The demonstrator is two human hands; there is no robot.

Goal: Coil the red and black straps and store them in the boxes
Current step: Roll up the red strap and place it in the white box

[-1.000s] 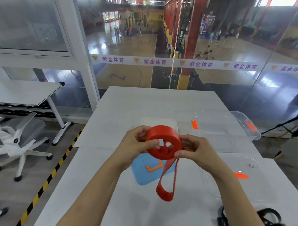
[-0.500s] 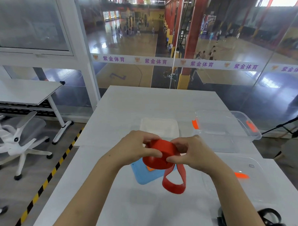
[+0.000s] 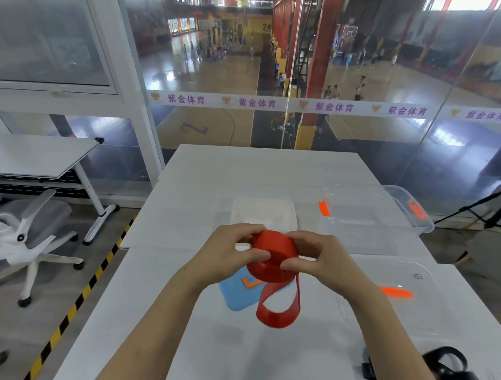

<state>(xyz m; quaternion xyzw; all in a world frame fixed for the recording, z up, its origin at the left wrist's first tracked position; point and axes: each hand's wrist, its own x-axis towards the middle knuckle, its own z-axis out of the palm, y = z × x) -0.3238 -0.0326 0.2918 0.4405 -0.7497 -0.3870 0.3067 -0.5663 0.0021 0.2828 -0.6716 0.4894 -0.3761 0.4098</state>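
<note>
I hold a red strap [image 3: 271, 258], mostly wound into a thick coil, above the white table [image 3: 203, 197]. My left hand [image 3: 229, 252] grips the coil's left side and my right hand [image 3: 318, 258] pinches its right side. A short loose loop of the strap hangs below the coil. The black strap [image 3: 443, 363] lies at the table's near right corner, partly hidden by my right forearm. Two clear boxes with orange clips stand to the right: one far [image 3: 405, 211], one near [image 3: 426, 305].
A blue lid [image 3: 236, 294] with an orange clip lies flat under my hands. A white lid [image 3: 263, 215] lies behind it. A glass wall runs past the table's far edge. A white office chair [image 3: 22, 243] and another table stand at the left.
The coil has been turned and tilted lower between my hands. The hanging tail has grown shorter as more strap wound onto the coil.
</note>
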